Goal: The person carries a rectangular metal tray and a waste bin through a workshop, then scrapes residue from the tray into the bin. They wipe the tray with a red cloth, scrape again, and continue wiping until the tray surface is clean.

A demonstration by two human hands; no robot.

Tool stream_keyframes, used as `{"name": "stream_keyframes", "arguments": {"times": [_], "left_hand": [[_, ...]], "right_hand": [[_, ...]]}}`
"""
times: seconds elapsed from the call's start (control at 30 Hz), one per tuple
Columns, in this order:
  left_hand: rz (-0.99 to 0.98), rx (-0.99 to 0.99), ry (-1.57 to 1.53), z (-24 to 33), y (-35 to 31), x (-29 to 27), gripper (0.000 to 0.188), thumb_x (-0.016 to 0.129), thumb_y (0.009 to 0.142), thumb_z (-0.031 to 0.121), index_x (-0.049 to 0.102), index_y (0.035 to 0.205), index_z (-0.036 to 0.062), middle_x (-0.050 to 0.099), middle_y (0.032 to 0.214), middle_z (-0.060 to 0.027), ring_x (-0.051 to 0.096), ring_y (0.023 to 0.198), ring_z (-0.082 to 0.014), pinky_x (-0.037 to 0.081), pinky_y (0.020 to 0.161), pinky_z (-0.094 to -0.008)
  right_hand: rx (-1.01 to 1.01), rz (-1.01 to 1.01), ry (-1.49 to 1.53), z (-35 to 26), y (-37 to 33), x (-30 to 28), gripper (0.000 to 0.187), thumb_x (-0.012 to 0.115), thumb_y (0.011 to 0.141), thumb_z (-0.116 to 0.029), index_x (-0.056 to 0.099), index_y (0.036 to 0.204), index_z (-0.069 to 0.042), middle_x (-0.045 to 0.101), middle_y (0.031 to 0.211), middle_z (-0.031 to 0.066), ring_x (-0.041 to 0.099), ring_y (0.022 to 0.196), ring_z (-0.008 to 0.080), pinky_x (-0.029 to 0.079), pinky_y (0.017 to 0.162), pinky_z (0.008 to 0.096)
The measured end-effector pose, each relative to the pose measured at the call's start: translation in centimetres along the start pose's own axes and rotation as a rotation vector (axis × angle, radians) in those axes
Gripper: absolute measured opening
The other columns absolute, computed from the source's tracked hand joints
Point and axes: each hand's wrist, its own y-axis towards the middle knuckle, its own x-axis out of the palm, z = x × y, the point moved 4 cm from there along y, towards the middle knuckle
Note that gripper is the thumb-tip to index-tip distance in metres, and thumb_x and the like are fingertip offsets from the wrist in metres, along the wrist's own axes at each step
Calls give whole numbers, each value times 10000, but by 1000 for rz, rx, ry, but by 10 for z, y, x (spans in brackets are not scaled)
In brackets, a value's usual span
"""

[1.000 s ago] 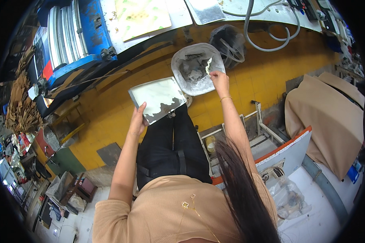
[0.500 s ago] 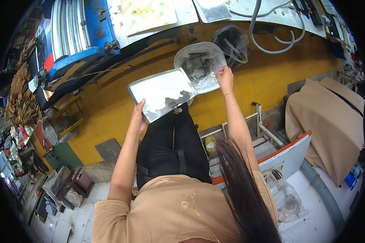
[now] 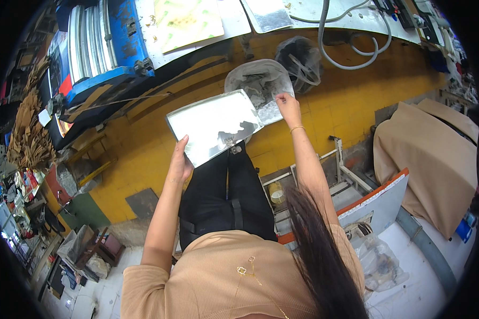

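A shiny metal tray (image 3: 210,125) is held out in front of me, tilted toward a grey plastic bag (image 3: 258,85) with scraps inside. My left hand (image 3: 180,162) grips the tray's near left edge. My right hand (image 3: 287,103) reaches forward and pinches the rim of the bag beside the tray's far right corner. A little dark debris lies near the tray's right edge (image 3: 238,133). My black trousers (image 3: 226,196) show below the tray.
A blue machine (image 3: 98,40) with metal plates stands at the upper left. A workbench (image 3: 314,13) with a grey hose runs along the top. A dark bag (image 3: 300,58) sits by the yellow floor (image 3: 138,143). A beige-covered object (image 3: 428,154) is at right; shelves of clutter at left.
The tray has risen and swung from low near my legs up toward the bag. My right hand stayed on the bag's rim as the view shifted.
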Motion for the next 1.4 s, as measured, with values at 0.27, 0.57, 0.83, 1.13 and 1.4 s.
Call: {"name": "stream_keyframes", "arguments": {"times": [0.27,0.57,0.83,1.13,1.4], "left_hand": [[-75,56,41,2,-11,14,584,640,866,360,452,1300,19,556,1217,-134,564,1105,-227,476,940,-367],[-110,155,213,1,-23,41,556,657,861,276,436,1292,2,573,1179,-138,575,1069,-197,482,906,-326],[-88,202,271,-9,-29,55,548,692,845,251,464,1278,4,595,1156,-109,570,1046,-170,459,904,-306],[-30,177,298,-22,-28,64,512,686,855,194,470,1285,19,595,1155,-94,565,1042,-159,451,909,-299],[8,153,292,-28,-21,71,514,666,873,199,446,1298,15,586,1175,-102,557,1062,-171,441,923,-315]], "right_hand": [[149,-321,85,7,-31,25,203,656,830,-194,729,876,-10,706,720,110,684,646,146,526,650,285],[76,-155,-217,-13,-41,21,167,697,791,-258,723,830,-97,701,822,162,678,812,335,539,747,416],[107,-104,-435,-28,-44,35,190,609,835,-203,707,832,-40,692,832,200,681,821,372,545,751,450],[75,-88,-456,-15,-48,61,224,493,853,-117,667,869,23,681,870,237,678,834,398,545,748,470],[-87,126,-169,-30,-64,44,89,650,762,-130,646,771,-42,614,853,133,607,825,348,497,732,427]]}}
